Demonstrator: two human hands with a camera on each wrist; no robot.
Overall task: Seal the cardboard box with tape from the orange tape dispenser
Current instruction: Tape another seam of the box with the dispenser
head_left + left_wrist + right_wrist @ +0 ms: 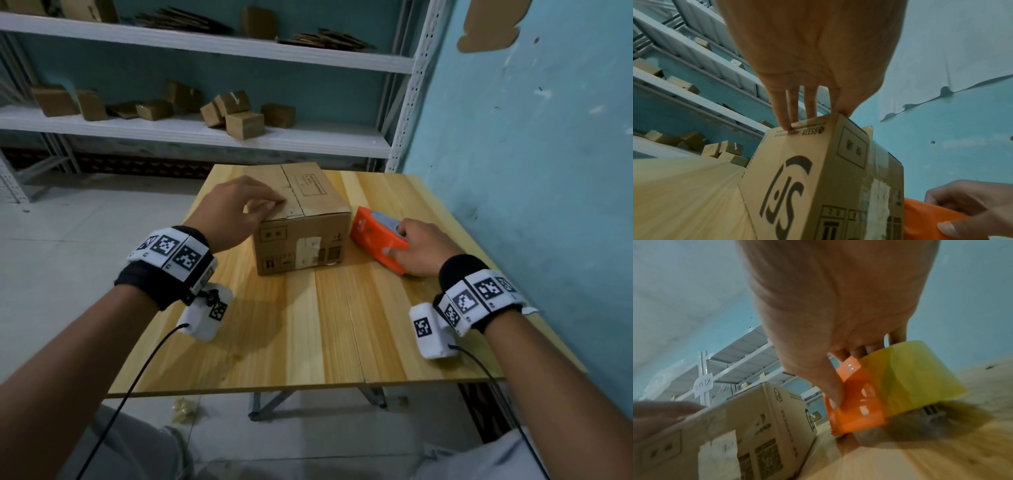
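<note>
Storeroom setting: teal walls, white metal shelving stocked with small cartons, and a pale wooden table as your work surface.

Your left hand lies on the top of the cardboard box, at its near left corner. Fingers are extended, and the left wrist view shows their tips pressing the top edge. It steadies the box; nothing is gripped.

Your right hand is wrapped around the orange tape dispenser. The right wrist view shows the thumb against the orange side plate and the other fingers curled over the top, with the yellowish tape roll mounted on the far side. The dispenser appears to be resting on or barely off the table, just to the right of the box and not touching it.

The box sits roughly mid-table with its flaps folded down. The centre seam on top looks bare in the head view. Clear tape and a white label show on the near face, probably old.

Progress, as judged: early. Flaps closed, tool in hand, box braced. Left to do: lift the dispenser, anchor tape over one end, draw it along the seam, cut, press down.
</note>
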